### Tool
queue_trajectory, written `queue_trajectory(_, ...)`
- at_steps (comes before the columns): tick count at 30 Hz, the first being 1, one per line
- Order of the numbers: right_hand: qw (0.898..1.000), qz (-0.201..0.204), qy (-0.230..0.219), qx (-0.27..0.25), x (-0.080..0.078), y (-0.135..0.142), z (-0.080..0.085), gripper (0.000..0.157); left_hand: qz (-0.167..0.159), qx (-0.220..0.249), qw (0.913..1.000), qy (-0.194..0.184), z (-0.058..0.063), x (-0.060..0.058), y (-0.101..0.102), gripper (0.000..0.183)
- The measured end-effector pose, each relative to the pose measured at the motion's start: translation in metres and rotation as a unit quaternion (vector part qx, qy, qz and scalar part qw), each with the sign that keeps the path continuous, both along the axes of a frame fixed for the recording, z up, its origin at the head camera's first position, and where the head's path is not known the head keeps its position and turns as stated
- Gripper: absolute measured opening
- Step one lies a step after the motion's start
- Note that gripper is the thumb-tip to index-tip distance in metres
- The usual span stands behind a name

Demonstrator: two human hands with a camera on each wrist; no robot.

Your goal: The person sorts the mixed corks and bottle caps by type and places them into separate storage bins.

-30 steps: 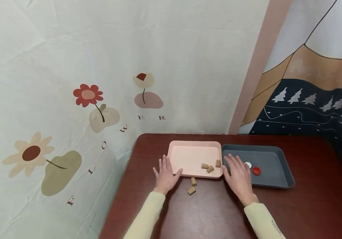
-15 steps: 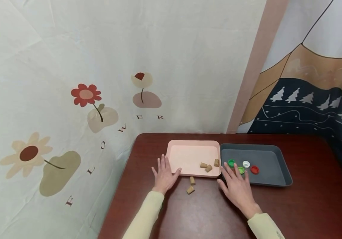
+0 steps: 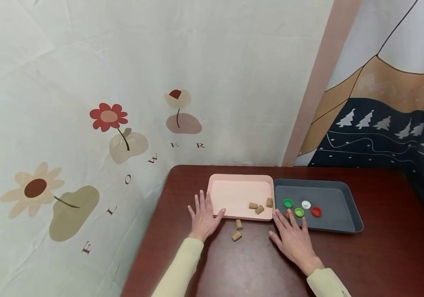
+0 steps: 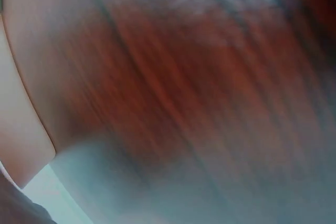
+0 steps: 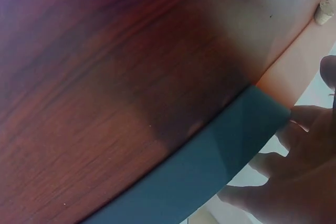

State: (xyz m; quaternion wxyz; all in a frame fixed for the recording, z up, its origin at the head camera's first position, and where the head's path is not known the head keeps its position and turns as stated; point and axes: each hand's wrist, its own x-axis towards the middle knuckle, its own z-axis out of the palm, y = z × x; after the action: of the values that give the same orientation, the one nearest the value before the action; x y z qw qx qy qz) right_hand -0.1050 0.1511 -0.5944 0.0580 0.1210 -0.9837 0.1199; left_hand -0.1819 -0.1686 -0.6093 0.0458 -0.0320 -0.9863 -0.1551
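Note:
My left hand (image 3: 205,220) lies at the front left corner of a pink tray (image 3: 230,192), its fingers straight and spread, holding nothing. Three corks (image 3: 259,209) lie in that tray's front right part. Over the front left rim of a dark grey tray (image 3: 332,196) is my right hand (image 3: 295,243), fingers extended and nothing gripped. Inside the grey tray sit a green cap (image 3: 288,203), a light green cap (image 3: 299,212), a white cap (image 3: 306,205) and a red cap (image 3: 317,212). My right fingers partly hide an orange piece (image 3: 288,214).
Two more corks, one nearer the tray (image 3: 239,224) and one closer to me (image 3: 236,236), lie on the brown table (image 3: 249,268). Both trays stand side by side towards its far edge. A printed cloth (image 3: 234,82) hangs behind.
My right hand has drawn back toward me from over the grey tray, uncovering the green and light green caps and part of the orange piece. My left hand has hardly moved.

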Motion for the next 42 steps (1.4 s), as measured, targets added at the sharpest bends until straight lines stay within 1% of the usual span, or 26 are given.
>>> queue_trajectory(5,1.0,0.001,0.002,-0.002,0.001,0.0,-0.002,0.07,-0.018,-0.005,0.9992,0.036,0.006,0.005,0.0,0.097)
queue_trajectory(9,1.0,0.0,0.006,-0.001,0.001,0.0,-0.003,0.07,-0.039,-0.007,0.9968,0.07,0.011,0.012,0.002,0.094)
queue_trajectory(12,1.0,0.0,0.005,-0.002,0.001,0.0,-0.004,0.07,-0.063,-0.005,0.9939,0.091,0.014,0.02,0.004,0.092)
queue_trajectory(16,1.0,-0.001,0.001,0.0,0.0,0.0,-0.004,0.07,-0.098,0.003,0.9893,0.108,0.016,0.031,0.007,0.09)
queue_trajectory(19,1.0,-0.002,-0.004,0.001,0.0,-0.001,-0.003,0.069,-0.126,-0.004,0.9843,0.123,0.016,0.039,0.007,0.088)
queue_trajectory(23,1.0,-0.004,-0.009,-0.002,0.0,-0.001,-0.003,0.069,-0.168,-0.019,0.9739,0.151,0.017,0.047,0.007,0.084)
queue_trajectory(26,1.0,-0.005,-0.012,-0.004,0.0,-0.001,-0.003,0.069,-0.199,-0.032,0.9663,0.161,0.018,0.052,0.008,0.082)
queue_trajectory(33,1.0,-0.006,-0.019,-0.002,0.0,-0.001,-0.003,0.069,-0.278,-0.07,0.9476,0.141,0.022,0.064,0.014,0.079)
queue_trajectory(37,1.0,-0.006,-0.019,-0.002,0.0,-0.001,-0.003,0.069,-0.307,-0.088,0.9365,0.145,0.022,0.068,0.018,0.075)
queue_trajectory(42,1.0,-0.005,-0.017,-0.003,0.0,-0.001,-0.003,0.068,-0.347,-0.104,0.919,0.156,0.021,0.074,0.024,0.07)
